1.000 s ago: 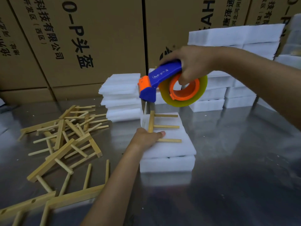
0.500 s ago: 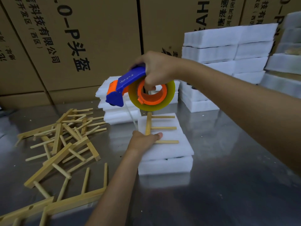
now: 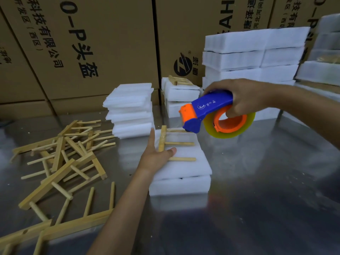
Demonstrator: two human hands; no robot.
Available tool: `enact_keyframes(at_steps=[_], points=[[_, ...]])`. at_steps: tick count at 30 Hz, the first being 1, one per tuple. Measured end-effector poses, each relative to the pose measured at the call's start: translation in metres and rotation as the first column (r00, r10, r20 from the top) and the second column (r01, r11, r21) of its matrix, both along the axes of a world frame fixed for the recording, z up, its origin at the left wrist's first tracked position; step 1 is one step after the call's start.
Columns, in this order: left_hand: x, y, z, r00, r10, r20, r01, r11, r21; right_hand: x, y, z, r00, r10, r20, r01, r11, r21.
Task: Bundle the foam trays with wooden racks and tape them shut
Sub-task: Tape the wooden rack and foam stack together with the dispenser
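Observation:
Two stacked white foam trays (image 3: 182,168) lie at the middle of the steel table, with a wooden rack (image 3: 172,143) flat on top. My left hand (image 3: 156,153) presses down on the rack and the stack's left side, fingers straight. Gripped in my right hand (image 3: 244,96), a blue and orange tape dispenser (image 3: 211,113) with a yellowish tape roll (image 3: 230,126) has its nose just above the stack's far edge. I cannot make out a tape strip on the stack.
A loose heap of wooden racks (image 3: 64,153) covers the table's left side, more at the near left corner (image 3: 46,230). A pile of foam sheets (image 3: 128,109) stands behind the stack. Finished bundles (image 3: 181,92) and tall foam piles (image 3: 253,57) sit against cardboard boxes (image 3: 92,43).
My right hand has carried the tape dispenser from above the stack's far left corner to its far right side and lower. My left hand's fingers have spread along the stack's left edge.

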State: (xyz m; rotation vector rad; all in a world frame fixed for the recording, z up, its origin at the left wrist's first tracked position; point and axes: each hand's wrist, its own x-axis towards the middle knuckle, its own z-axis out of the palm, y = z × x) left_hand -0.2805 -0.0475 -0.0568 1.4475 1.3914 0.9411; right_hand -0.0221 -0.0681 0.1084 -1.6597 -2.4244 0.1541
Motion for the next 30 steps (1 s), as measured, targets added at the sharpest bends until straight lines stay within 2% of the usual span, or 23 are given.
enact_keyframes(at_steps=[7, 10, 11, 13, 15, 19, 22, 26, 30], points=[[0.004, -0.001, -0.001, 0.994, 0.009, -0.113, 0.003, 0.994, 0.108, 0.012, 0.004, -0.024, 0.995, 0.017, -0.096, -0.013, 0.999, 0.052], [0.002, -0.001, -0.001, 0.999, 0.037, -0.027, -0.036, 0.998, 0.049, 0.007, 0.009, -0.017, 0.990, 0.032, -0.140, -0.025, 0.998, 0.053], [-0.001, -0.002, 0.001, 0.998, 0.049, -0.045, -0.046, 0.996, 0.076, 0.004, 0.010, -0.016, 0.989, 0.037, -0.142, -0.031, 0.999, 0.044], [-0.004, -0.003, 0.007, 0.976, 0.077, -0.203, -0.037, 0.980, 0.197, 0.000, 0.011, -0.016, 0.992, 0.041, -0.118, -0.038, 0.999, 0.034], [-0.005, 0.001, 0.017, 0.945, 0.060, -0.320, 0.039, 0.955, 0.295, 0.000, 0.013, -0.017, 0.995, 0.046, -0.090, -0.043, 0.999, 0.031], [0.001, 0.013, 0.033, 0.831, -0.108, -0.546, 0.320, 0.895, 0.310, 0.005, 0.014, -0.016, 0.997, 0.044, -0.061, -0.042, 0.999, 0.035], [0.011, 0.014, 0.028, 0.726, -0.225, -0.649, 0.490, 0.832, 0.260, 0.008, 0.012, -0.017, 0.997, 0.044, -0.061, -0.041, 0.998, 0.041], [0.018, 0.016, 0.013, 0.605, -0.195, -0.772, 0.525, 0.827, 0.202, 0.016, 0.004, -0.030, 0.996, 0.067, 0.061, -0.068, 0.998, 0.016], [0.019, 0.016, 0.010, 0.496, -0.117, -0.860, 0.518, 0.835, 0.186, 0.030, -0.008, -0.051, 0.999, 0.044, 0.010, -0.043, 0.998, -0.038]])
